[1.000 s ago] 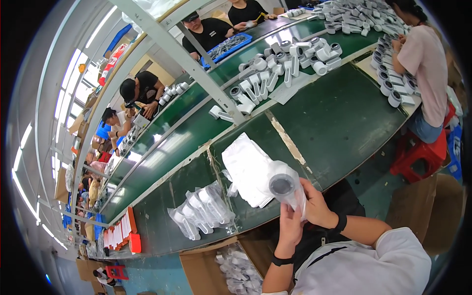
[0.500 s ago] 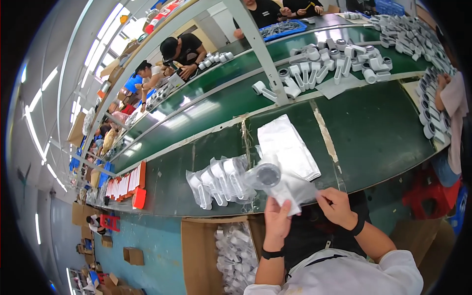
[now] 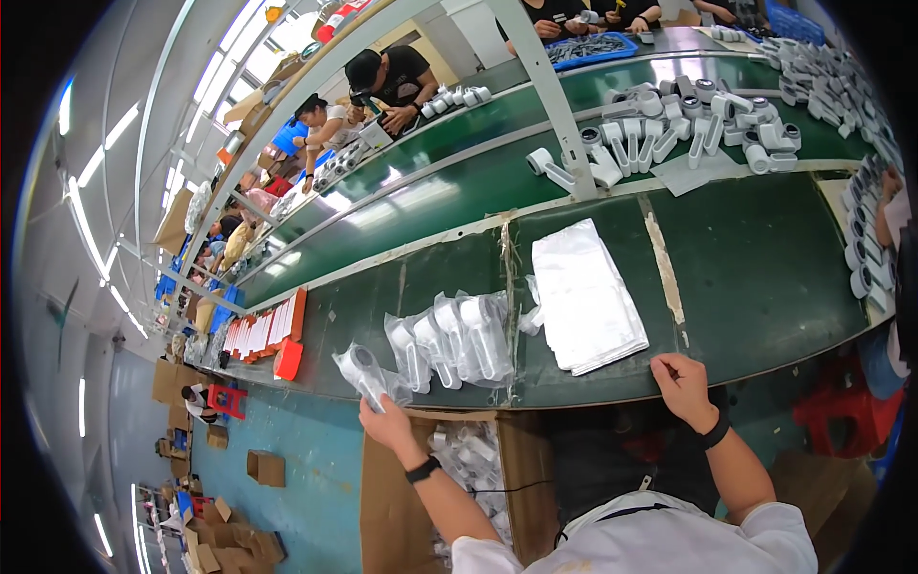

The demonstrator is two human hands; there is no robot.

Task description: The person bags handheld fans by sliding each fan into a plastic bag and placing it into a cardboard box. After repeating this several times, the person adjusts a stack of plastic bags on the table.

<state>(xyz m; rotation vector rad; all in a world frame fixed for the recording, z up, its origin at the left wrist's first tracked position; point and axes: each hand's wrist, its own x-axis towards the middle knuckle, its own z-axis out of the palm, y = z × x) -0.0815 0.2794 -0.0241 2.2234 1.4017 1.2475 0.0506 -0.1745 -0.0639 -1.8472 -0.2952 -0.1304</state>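
My left hand [image 3: 387, 422] is closed on the handle end of a bagged white-and-grey device [image 3: 362, 367] with a round head, wrapped in clear plastic. It is at the left end of a row of similar bagged devices [image 3: 445, 340] on the green bench. Off to the right, my right hand [image 3: 684, 390] is over the bench's front edge with its fingers curled in; nothing shows in them. A stack of flat white plastic bags [image 3: 586, 301] lies between my hands, closer to the right one.
Below the bench edge stands an open cardboard box [image 3: 521, 459] with bagged devices inside. Red-and-white boxes [image 3: 263, 330] line the bench at left. Beyond a metal post [image 3: 550, 100], unbagged devices [image 3: 684, 120] are piled on the green conveyor. Co-workers sit across it and at far right.
My left hand has carried the bagged device leftward to the end of the row. My right hand has come off the plastic and moved slightly right. The view has shifted a little.
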